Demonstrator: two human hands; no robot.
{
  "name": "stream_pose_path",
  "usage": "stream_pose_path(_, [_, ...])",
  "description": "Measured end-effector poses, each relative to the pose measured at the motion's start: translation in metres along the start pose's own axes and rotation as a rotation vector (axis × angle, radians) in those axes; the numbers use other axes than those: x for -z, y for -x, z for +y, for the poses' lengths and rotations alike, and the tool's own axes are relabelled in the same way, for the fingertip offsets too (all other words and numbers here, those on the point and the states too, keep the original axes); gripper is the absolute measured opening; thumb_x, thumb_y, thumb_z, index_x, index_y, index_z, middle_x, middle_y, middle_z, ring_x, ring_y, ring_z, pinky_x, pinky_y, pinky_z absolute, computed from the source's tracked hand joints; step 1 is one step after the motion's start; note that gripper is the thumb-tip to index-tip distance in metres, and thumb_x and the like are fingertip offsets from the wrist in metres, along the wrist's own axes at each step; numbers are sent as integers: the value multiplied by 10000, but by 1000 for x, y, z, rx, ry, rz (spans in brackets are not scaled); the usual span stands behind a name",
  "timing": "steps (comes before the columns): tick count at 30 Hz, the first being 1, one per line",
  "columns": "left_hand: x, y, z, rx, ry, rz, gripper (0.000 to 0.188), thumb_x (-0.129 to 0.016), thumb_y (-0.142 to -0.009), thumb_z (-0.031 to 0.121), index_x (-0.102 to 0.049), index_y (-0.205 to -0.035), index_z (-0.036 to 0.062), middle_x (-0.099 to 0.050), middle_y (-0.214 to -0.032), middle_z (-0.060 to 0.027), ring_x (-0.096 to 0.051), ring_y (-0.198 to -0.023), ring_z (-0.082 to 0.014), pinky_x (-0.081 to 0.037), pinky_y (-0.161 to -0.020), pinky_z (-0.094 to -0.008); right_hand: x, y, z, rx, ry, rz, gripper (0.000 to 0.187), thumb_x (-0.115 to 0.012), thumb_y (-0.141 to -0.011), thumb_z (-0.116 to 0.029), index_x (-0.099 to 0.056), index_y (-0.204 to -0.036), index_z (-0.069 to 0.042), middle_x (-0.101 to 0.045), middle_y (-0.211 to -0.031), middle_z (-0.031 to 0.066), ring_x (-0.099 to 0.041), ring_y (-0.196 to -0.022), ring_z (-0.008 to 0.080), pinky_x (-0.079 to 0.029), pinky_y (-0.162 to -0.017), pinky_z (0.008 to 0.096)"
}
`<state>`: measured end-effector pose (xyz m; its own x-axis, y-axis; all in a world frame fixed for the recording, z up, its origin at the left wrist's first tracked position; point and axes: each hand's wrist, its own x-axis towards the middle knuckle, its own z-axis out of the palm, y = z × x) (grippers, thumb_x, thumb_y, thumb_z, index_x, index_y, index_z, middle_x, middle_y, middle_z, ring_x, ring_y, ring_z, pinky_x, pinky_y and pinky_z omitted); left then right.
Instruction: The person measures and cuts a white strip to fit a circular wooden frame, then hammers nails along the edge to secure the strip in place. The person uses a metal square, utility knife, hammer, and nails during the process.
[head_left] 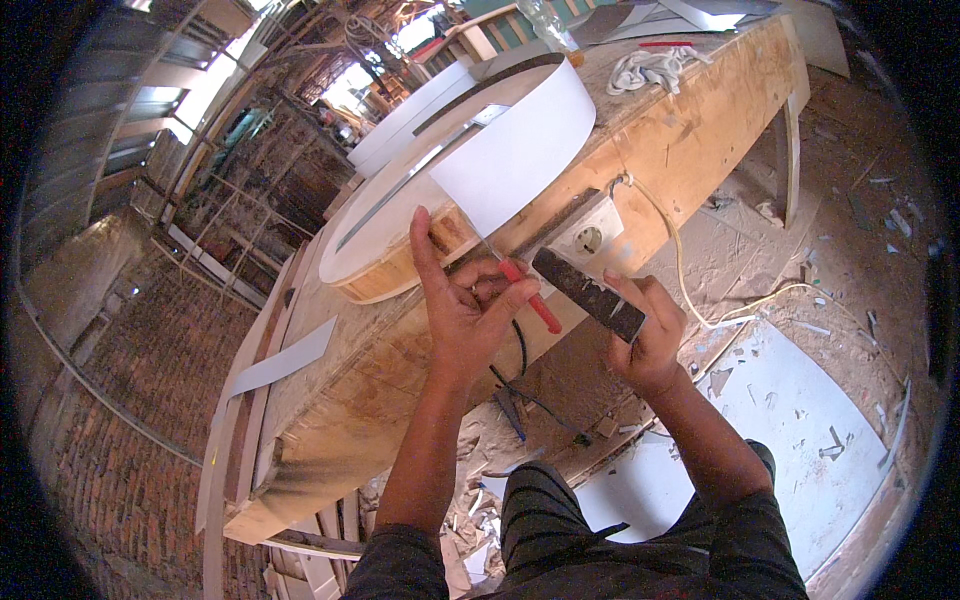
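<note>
My left hand (465, 310) is closed around a red-handled tool (530, 294), its index finger pointing up. A thin metal shaft seems to run from the handle toward the board; its tip is hard to make out. In my right hand (655, 335) I grip a dark rectangular block (590, 293) by its lower end, its upper end close to the red handle. Just beyond both hands lies a rounded wooden board (385, 225) on the workbench. A white edging strip (525, 150) wraps part of its rim, while bare wood shows nearest my left hand.
A metal ruler (420, 170) lies on the board. A power socket (590, 235) with a pale cable (672, 235) is fixed to the bench side (700, 130). A white rag (650, 68) and a bottle (548, 25) stand farther back. Scraps and a white sheet (800, 400) cover the floor.
</note>
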<state>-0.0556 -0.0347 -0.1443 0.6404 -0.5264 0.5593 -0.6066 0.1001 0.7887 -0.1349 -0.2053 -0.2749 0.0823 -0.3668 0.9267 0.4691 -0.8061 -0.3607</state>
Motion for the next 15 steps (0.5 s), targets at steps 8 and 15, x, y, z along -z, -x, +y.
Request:
stream_pose_path(8, [4, -2, -7, -59, -8, -28, 1291, -809, -883, -90, 157, -1678, 230, -757, -1039, -154, -758, -956, -218, -643, -858, -378, 0, 1, -1, 5, 26, -13, 462, -607, -826, -44, -729, -1271, -18, -704, -919, 163, -684, -720, 319, -581, -646, 419])
stream_pose_path(15, [1, 0, -4, -35, -12, -19, 1296, -800, -879, -106, 159, -1680, 240, -754, -1034, -158, -760, -938, -216, -647, -856, -377, 2, 0, -4, 14, 17, -4, 481, -602, -805, 5, -728, -1269, -17, -702, -905, 161, -684, -721, 316, -579, -644, 414])
